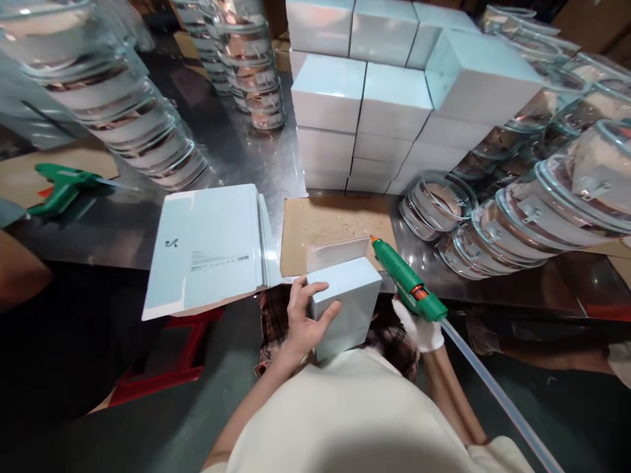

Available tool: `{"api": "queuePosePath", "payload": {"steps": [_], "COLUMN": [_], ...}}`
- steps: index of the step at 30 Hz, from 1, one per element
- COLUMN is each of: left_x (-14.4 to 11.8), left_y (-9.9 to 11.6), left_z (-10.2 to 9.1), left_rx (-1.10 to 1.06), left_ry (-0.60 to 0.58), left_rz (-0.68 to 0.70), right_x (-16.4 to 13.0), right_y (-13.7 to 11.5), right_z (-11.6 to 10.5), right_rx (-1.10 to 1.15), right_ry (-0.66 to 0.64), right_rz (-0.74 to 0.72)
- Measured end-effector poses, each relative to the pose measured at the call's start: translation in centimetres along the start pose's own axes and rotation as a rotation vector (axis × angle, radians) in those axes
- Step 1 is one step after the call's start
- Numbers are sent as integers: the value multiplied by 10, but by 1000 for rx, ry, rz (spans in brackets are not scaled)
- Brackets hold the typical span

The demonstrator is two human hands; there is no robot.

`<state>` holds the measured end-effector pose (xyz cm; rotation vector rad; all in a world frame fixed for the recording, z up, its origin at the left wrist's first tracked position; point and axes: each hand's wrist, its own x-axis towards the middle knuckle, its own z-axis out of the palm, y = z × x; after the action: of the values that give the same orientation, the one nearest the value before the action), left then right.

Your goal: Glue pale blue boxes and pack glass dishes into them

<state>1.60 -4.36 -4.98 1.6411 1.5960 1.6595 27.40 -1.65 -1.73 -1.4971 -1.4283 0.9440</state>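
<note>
Currently gluing: left hand point(303, 322) grips pale box point(345, 305) at lower centre, gloved right hand point(419, 328) clutches glue gun point(407, 282), nozzle at open flap point(338, 253); next likely needs pressing that 1 flap shut

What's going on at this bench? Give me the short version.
A person holds a pale blue box against their lap with the bare left hand, one flap raised. The gloved right hand grips a green glue gun, its nozzle at that flap. Flat unfolded cartons lie to the left, finished boxes are stacked behind a glue-spotted cardboard sheet, and glass lids lean in rows. A second glue gun lies at far left.
</note>
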Motion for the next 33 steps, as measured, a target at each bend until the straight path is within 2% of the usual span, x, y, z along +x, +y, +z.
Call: {"api": "queuePosePath", "payload": {"steps": [3,6,8,12,15,16,18,20,22,24,27,29,33], "left_x": [2,3,3,3,4,5,5,4,2,0,0,1,3], "left_y": [-6,-7,-5,-3,-4,-4,-4,-5,-7,-10,-18,-23,-25], "left_z": [-9,-13,-12,-11,-10,-10,-7,-3,2,6,7,3,-3], "left_rx": [-19,-70,-110,-152,-198,-221,-273,-317,-375,-481,-630,-620,-505], "left_ry": [26,15,7,11,-26,-50,-99,-138,-151,-119,-46,-73,-144], "left_rz": [-13,-53,-66,-92,-100,-82,-44,-67,-162,-245,-260,-220,-159], "right_x": [19,50,72,89,78,73,68,69,73,74,70,65,60], "right_y": [8,7,4,-9,-30,-37,-49,-52,-46,-36,-30,-34,-51], "right_z": [11,31,34,9,-2,2,15,30,36,32,15,5,7], "right_rx": [48,168,143,-143,-192,-151,12,190,283,304,241,117,-109], "right_ry": [74,30,-1,49,147,114,-101,-378,-488,-519,-739,-825,-745], "right_rz": [145,261,326,378,231,162,87,131,161,57,-302,-499,-717]}}
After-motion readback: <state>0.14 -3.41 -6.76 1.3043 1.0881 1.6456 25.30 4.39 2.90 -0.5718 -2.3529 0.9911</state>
